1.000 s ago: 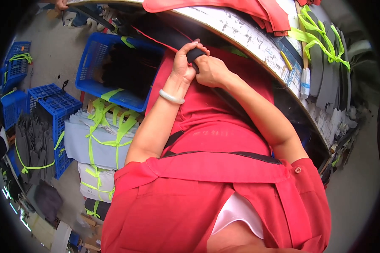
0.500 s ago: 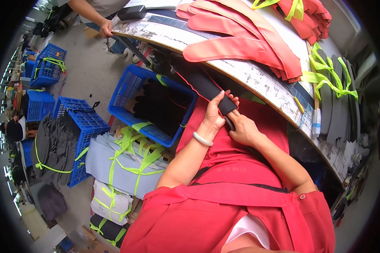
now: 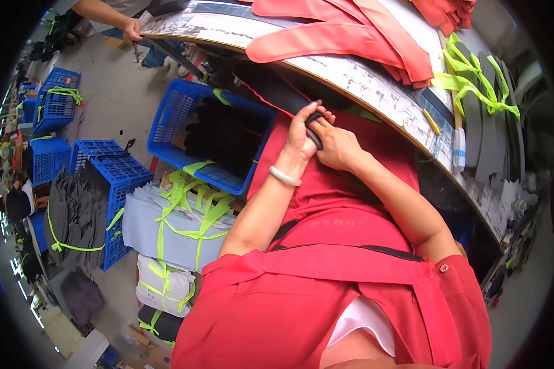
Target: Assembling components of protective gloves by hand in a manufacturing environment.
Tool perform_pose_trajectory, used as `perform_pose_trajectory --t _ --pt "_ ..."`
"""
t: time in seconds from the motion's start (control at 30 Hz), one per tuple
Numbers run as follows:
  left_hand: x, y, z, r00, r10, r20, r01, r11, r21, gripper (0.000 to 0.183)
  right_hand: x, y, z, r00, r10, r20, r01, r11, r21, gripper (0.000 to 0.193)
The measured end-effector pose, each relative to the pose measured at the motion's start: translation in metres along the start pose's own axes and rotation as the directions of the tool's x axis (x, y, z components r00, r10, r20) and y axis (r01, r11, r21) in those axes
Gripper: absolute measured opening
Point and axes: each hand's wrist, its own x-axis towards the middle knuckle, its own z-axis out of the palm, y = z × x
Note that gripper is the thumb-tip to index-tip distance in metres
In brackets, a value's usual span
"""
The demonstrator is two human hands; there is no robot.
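A long black fabric strip with red edging [image 3: 271, 88] runs from under the table edge down to my hands in front of my lap. My left hand [image 3: 302, 134], with a pale bangle at the wrist, is closed round its near end. Pressed against it, my right hand [image 3: 336, 146] has its fingers on the same end, partly tucked into it. A dark curled edge [image 3: 315, 139] shows between the two hands. Some fingertips are hidden by the black fabric and the other hand.
The worktable [image 3: 351, 74] holds coral-red strips [image 3: 326, 42] and a tied bundle of grey strips [image 3: 481, 123]. To the left stand a blue crate [image 3: 166, 132] of black pieces and tied pale-grey stacks [image 3: 144, 230]. Another person's hand [image 3: 132, 29] is at the table's far-left corner.
My hands have come closer together at the strip's near end. That end lay flat and now looks bunched and curled between them. The whole view has shifted slightly.
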Motion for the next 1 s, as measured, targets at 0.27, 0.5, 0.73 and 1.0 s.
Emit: perform_pose_trajectory --t 0.27,0.5,0.73,1.0 --pt "-0.004 0.000 0.004 0.999 0.039 -0.013 -0.038 0.997 0.070 0.011 -0.015 0.000 0.005 1.000 0.012 -0.017 -0.014 0.995 -0.098 0.041" --pt "-0.009 0.005 -0.002 0.999 -0.031 0.010 0.032 0.998 -0.049 0.017 -0.028 -0.008 -0.001 0.999 -0.042 -0.019 0.042 0.999 -0.008 0.052" --pt "-0.006 0.001 0.005 0.999 -0.033 0.000 0.033 0.999 0.036 0.023 0.002 -0.002 -0.006 0.999 0.019 0.033 -0.019 1.000 -0.012 0.057" --pt "0.000 0.006 0.005 1.000 0.022 0.022 -0.022 1.000 -0.001 0.020 0.008 -0.002 0.006 1.000 0.013 0.017 -0.010 0.992 -0.123 0.044"
